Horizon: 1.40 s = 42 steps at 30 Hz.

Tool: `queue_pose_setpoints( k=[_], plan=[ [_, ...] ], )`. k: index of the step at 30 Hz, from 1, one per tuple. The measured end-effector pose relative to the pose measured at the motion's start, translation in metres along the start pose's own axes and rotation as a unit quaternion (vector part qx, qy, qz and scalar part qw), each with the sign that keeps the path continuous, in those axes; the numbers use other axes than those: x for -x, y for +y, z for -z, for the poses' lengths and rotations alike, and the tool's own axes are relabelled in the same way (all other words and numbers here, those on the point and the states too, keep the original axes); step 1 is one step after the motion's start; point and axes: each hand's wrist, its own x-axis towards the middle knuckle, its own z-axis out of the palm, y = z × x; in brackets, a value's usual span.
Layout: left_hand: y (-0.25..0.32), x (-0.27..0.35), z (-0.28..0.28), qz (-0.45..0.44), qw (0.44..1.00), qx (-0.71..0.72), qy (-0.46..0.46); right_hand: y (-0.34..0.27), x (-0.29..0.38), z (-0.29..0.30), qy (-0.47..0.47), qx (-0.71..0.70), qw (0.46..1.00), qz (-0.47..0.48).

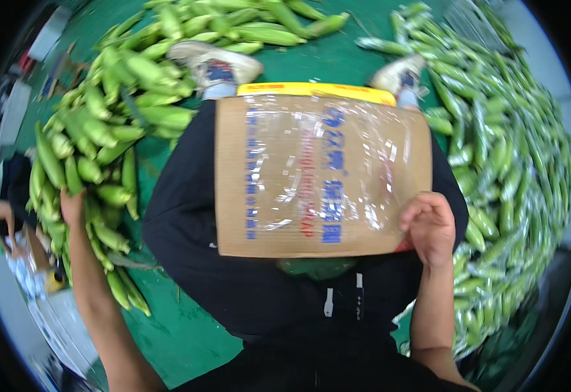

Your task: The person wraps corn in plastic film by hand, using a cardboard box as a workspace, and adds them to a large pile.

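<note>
A flat cardboard box [275,181] with printed writing lies across my lap, and clear plastic film [354,161] covers much of its top. My left hand [73,208] reaches into the heap of corn ears in green husks [89,127] on the left and closes around the lower end of one ear [73,179]. Over the box's lower right corner is my right hand [430,228], its fingers curled loosely with nothing seen in them; whether it touches the box is unclear. A yellow strip with writing [315,90] shows along the box's far edge.
Film-wrapped corn ears [506,196] form a large pile on the right. More husked ears [246,24] lie beyond my shoes on the green floor [192,333]. At the far left another person [4,215] is by a cardboard box. A grey crate [476,24] stands at the upper right.
</note>
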Motion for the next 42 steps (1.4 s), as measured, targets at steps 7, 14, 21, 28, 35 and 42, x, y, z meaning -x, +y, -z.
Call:
queue_pose_setpoints(
  k=[7, 14, 21, 28, 35, 42],
  plan=[
    [0.294, 0.271, 0.088, -0.211, 0.877, 0.423, -0.083, -0.022, 0.018, 0.013, -0.066, 0.668, 0.740, -0.051],
    [0.483, 0.434, 0.036, -0.582, 0.781, 0.193, -0.118, 0.023, 0.033, 0.029, 0.069, 0.635, 0.751, 0.165],
    [0.499, 0.404, 0.035, -0.627, 0.706, 0.231, -0.232, 0.007, -0.026, -0.011, 0.097, 0.652, 0.716, 0.231],
    [0.402, 0.377, 0.040, -0.541, 0.805, 0.200, -0.138, 0.028, -0.087, 0.001, -0.087, 0.688, 0.696, 0.186],
    [0.368, 0.369, 0.019, -0.343, 0.885, 0.309, -0.062, 0.031, -0.067, 0.013, -0.028, 0.749, 0.638, 0.175],
    [0.344, 0.465, 0.066, -0.170, 0.770, 0.568, -0.236, 0.001, 0.005, -0.030, -0.266, 0.665, 0.696, 0.055]
  ],
)
